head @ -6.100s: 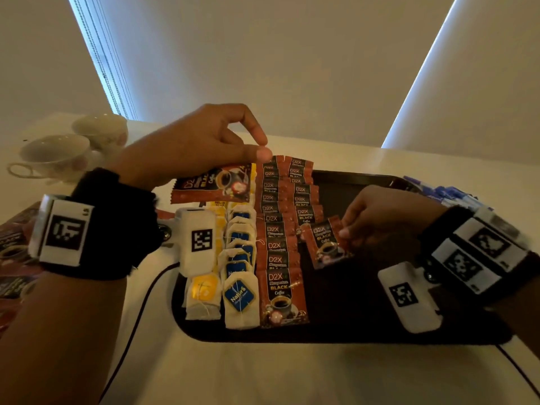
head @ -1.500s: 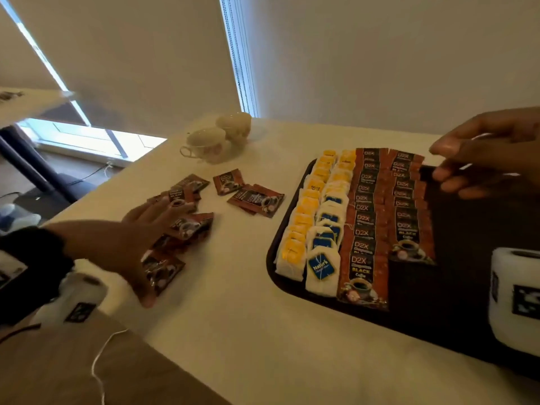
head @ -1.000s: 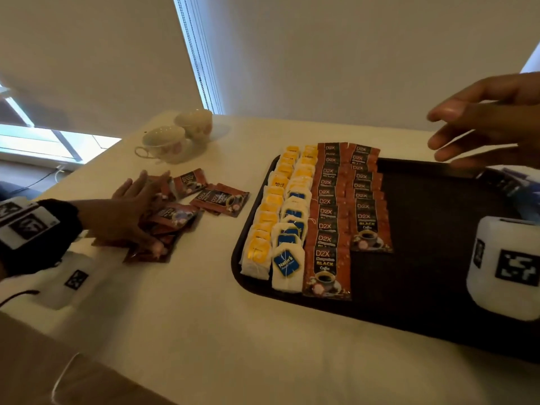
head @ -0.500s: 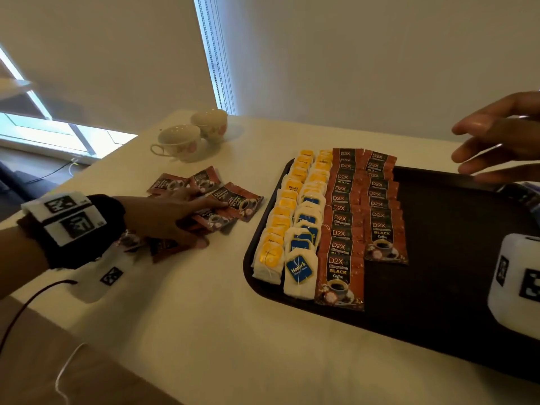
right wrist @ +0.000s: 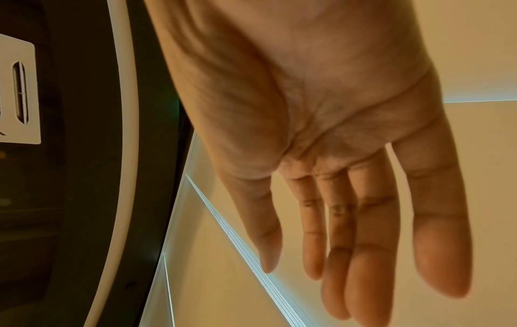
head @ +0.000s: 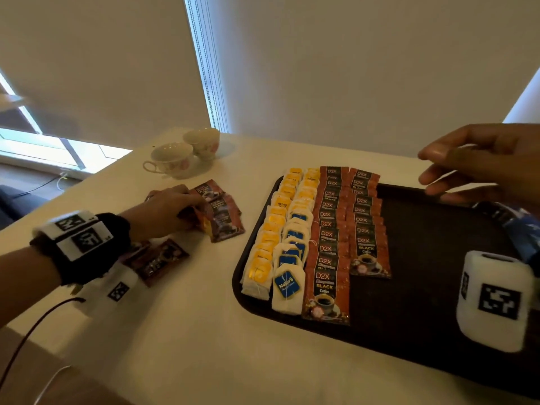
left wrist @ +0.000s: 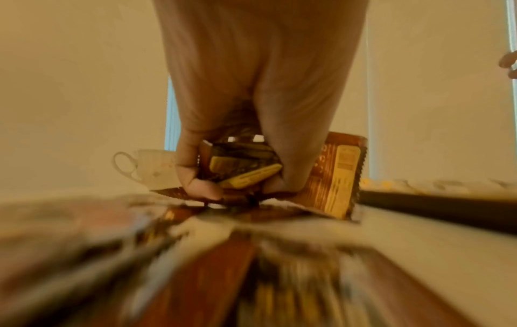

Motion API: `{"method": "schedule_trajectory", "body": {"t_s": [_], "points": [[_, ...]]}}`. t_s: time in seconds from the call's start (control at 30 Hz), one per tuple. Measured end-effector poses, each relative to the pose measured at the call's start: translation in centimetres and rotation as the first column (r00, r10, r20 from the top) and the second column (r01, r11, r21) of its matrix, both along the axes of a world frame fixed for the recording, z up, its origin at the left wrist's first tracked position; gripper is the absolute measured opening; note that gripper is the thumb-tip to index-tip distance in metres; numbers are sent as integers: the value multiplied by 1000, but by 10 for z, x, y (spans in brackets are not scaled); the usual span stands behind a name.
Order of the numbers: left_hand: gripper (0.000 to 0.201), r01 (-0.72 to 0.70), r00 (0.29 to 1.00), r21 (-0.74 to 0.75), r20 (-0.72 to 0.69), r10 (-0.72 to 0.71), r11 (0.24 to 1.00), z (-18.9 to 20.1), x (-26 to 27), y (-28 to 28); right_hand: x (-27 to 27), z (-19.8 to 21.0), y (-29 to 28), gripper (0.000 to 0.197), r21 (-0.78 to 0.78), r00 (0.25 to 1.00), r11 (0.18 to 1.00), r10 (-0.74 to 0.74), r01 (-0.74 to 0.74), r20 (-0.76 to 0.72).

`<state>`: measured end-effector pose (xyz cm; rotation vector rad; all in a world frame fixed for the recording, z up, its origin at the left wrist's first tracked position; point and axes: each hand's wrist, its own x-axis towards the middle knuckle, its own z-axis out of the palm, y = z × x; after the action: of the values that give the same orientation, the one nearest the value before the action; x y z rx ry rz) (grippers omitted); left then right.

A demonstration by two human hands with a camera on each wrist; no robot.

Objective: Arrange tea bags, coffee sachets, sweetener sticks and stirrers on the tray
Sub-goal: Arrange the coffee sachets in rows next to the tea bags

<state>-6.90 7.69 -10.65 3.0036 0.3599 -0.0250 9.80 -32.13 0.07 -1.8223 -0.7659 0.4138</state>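
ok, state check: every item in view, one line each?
left hand: on the table, fingers curled round a bunch of loose coffee sachets
right hand: fingers relaxed, holds nothing, above the tray's far edge
tray: flat on the table, its right part bare
tea bags: two overlapping rows on the tray
coffee sachet rows: two overlapping rows on the tray
teacups: two, upright, off the tray

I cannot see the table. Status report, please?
Left hand grips brown coffee sachets beside dark tray. Right hand open, above tray. Nothing blocking.
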Motion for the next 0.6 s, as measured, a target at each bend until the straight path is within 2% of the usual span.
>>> {"method": "schedule_trajectory", "body": {"t_s": [0.07,0.1,0.17,0.23,0.3,0.37,0.43,0.53,0.6], "points": [[34,60,990,-37,134,-54,998,16,0,1,-7,3,1,67,0,1000,1000,5,-5,-2],[38,114,970,-21,220,-107,993,26,1,1,-10,4,3,57,7,1000,1000,-10,10,-12],[61,183,922,8,346,-175,983,45,2,-2,-17,4,8,44,9,999,1000,-29,30,-23],[65,217,883,-42,433,-178,975,65,7,-17,-25,3,16,40,7,999,999,-40,40,-27],[49,269,837,-50,505,-208,962,79,16,-44,-32,0,28,42,18,997,999,-46,47,-56],[25,353,775,-29,570,-274,935,86,26,-78,-40,-4,43,46,36,990,998,-46,51,-131],[11,442,707,-1,615,-348,897,87,39,-110,-45,-7,59,54,33,976,998,-40,48,-216],[17,531,638,8,654,-406,847,84,59,-140,-48,-14,76,57,39,931,998,61,-50,-360],[20,566,606,2,677,-418,824,79,69,-149,-47,-16,77,50,143,865,986,143,-83,-481]]}}
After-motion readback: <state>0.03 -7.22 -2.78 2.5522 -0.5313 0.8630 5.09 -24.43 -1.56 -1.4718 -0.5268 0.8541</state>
